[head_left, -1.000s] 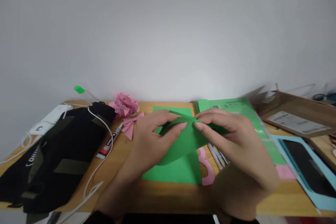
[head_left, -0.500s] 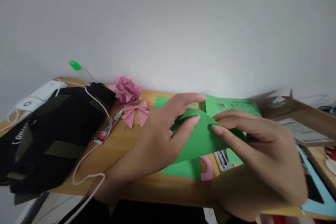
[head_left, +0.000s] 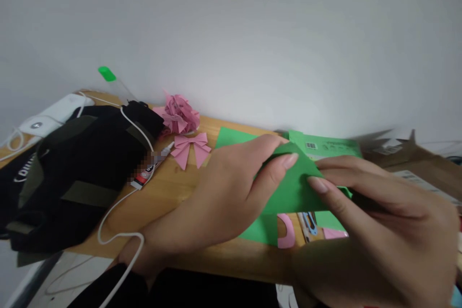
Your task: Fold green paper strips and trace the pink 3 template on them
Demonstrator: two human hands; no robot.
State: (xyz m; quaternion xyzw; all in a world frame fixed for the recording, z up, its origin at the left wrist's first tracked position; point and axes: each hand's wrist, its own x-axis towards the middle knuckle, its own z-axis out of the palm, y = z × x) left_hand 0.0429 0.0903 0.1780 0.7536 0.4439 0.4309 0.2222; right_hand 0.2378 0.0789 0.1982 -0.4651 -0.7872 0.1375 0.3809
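A piece of green paper (head_left: 298, 187), bent over along its upper edge, is held up between my two hands above the table. My left hand (head_left: 231, 187) pinches it near the top with the thumb in front and the fingers behind. On the right side, my right hand (head_left: 382, 221) grips the paper between thumb and fingers. Under the hands lies a flat green sheet (head_left: 263, 228), with a curved pink paper piece (head_left: 287, 231) at its right. A pair of light blue-handled scissors (head_left: 309, 223) shows partly beneath the held paper.
At the left lie a black bag (head_left: 79, 178), a white cable (head_left: 119, 236) and a glue tube (head_left: 149, 168). A pink paper bow (head_left: 191, 149) and a crumpled pink paper bunch (head_left: 182, 114) sit near the wall. Behind my right hand are a green packet (head_left: 332, 147) and a cardboard box (head_left: 426, 163).
Both hands and the green paper have shifted right. My left thumb has slid nearer the paper's top, and my right hand has moved right and down. The view has shifted a little.
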